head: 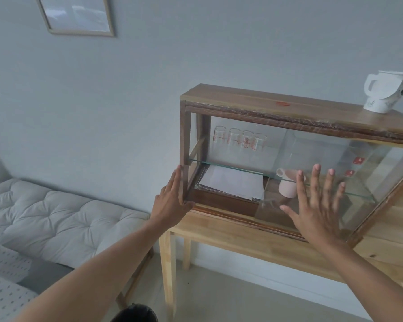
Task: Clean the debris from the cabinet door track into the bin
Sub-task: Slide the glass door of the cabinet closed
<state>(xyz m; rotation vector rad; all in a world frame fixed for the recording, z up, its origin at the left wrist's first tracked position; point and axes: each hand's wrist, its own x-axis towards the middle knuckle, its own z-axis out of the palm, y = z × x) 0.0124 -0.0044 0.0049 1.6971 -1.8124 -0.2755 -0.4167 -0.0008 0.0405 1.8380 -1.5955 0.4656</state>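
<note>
A dark wooden cabinet (242, 101) with sliding glass doors stands on a light wooden table (230, 231). My left hand (172, 201) grips the cabinet's lower left corner post, thumb in front. My right hand (316, 205) lies flat with fingers spread against the right glass door (370, 173). The left half of the cabinet stands uncovered. The door track (223, 213) runs along the cabinet's bottom front edge; I cannot make out debris in it. No bin is clearly in view.
Inside are several glasses (240, 138) on a glass shelf, a stack of paper (233, 182) and a pink mug (287, 184). A white jug (386, 91) stands on the cabinet top. A cushioned bench (56, 217) sits at left. A dark round object (135, 313) lies below.
</note>
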